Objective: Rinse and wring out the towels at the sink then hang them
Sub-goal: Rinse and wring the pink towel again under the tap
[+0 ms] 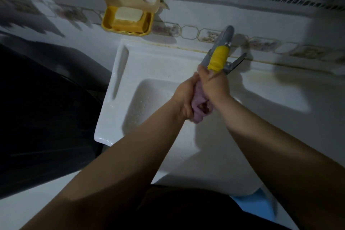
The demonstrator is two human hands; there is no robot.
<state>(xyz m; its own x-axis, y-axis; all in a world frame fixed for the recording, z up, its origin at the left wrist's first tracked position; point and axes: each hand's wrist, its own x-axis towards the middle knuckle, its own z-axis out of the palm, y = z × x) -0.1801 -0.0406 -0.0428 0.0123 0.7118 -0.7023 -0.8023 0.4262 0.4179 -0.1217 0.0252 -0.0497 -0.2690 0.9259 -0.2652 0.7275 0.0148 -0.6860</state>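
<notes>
From where I watch, going left to right: a yellow soap dish (127, 21) hangs on the tiled wall above the white sink (119, 73); over the basin my left hand (183, 99) has its grip clamped round a bunched purple towel (198, 108); my right hand (212, 84) is clamped on the same towel just beside it, right below the faucet (222, 50) with its yellow wrapping; I cannot tell whether water is running; I judge this the wringing step; next the two hands likely need to twist opposite ways, then carry the towel off to hang.
</notes>
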